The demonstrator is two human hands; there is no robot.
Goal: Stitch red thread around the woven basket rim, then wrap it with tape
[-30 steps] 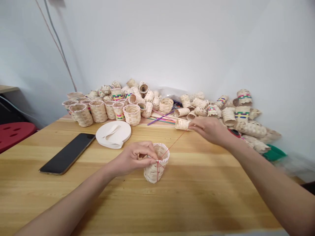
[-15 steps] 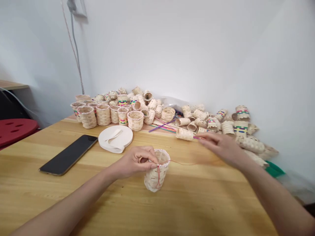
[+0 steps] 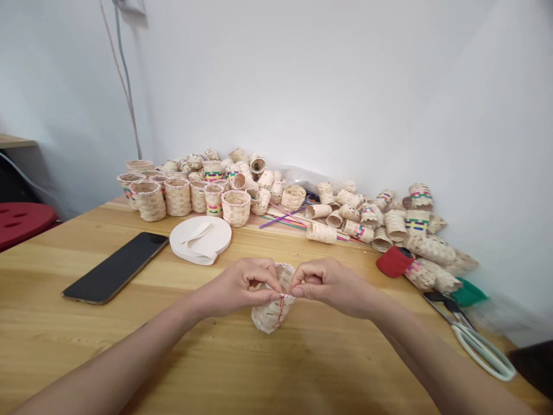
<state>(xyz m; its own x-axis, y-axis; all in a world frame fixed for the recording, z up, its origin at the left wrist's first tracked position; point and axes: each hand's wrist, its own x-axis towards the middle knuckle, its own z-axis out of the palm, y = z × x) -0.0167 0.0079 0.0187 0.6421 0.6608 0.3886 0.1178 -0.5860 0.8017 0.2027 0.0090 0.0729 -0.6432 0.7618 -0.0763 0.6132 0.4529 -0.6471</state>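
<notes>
Basket, small and woven, sits on the table near the front edge, dead centre in the head view, tilted a bit to the right. Red thread runs down its side from the rim. My left hand grips the rim from the left, fingers curled and clamped on it, thumb on the near side. My right hand meets it from the right, thumb and fingertips pinched tight at the rim where the thread starts; I can't tell if they hold thread or weave. The two hands nearly touch over the basket mouth.

Left of that, a phone lies face up, with a white tape roll just behind. A basket pile runs along the wall, with upright ones at its left end and coloured strips in the middle. A red spool and scissors lie to the right. A red stool is at the far left.
</notes>
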